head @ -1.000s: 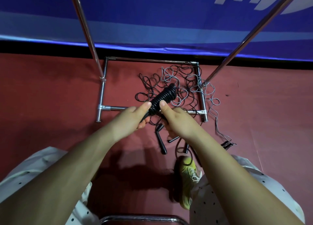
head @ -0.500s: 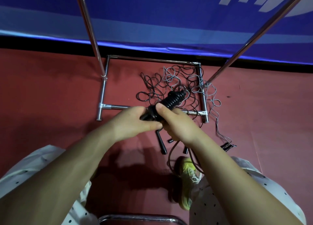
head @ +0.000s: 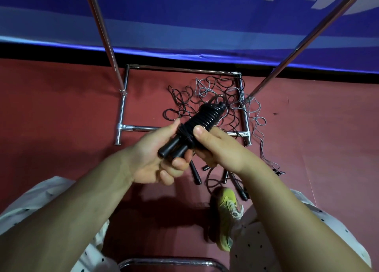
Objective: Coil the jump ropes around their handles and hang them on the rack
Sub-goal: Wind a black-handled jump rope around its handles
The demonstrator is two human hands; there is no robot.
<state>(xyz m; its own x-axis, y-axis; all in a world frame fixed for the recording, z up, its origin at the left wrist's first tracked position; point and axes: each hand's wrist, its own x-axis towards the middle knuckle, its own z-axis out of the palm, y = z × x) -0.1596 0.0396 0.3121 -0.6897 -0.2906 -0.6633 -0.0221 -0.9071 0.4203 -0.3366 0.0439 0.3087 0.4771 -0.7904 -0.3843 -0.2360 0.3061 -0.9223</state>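
The coiled black jump rope (head: pixel 207 116) sat between both hands, above the floor and in front of the rack base. Its long axis ran diagonally: the two bare handle ends (head: pixel 171 148) pointed down and toward the left palm, and the wound end pointed up and away, beyond the fingertips of both hands. The coil covered most of the handle length; a short loop of cord stood proud at the far tip.

The left hand (head: pixel 152 161) gripped the bundle at its near end, thumb laid along the upper side and fingers curled beneath the handle ends. The right hand (head: pixel 217 148) held the middle of the coil, thumb (head: pixel 202 133) pressed on the turns and fingers wrapped under it. Both hands were closed on the same bundle; the left hand was nearer the free handle ends.

Judgement: the winding looked nearly complete, and the next move would call for securing the tail and lifting the bundle toward the rack.

Beyond the fingertips, loose black and grey ropes (head: pixel 217 95) lay tangled over the chrome rack base (head: pixel 123 107). Below the hands, further handles (head: pixel 194 173) lay on the red floor (head: pixel 61 107) beside a yellow shoe (head: pixel 225 208).

The blue banner (head: pixel 184 15) carried white lettering, cropped and unreadable.
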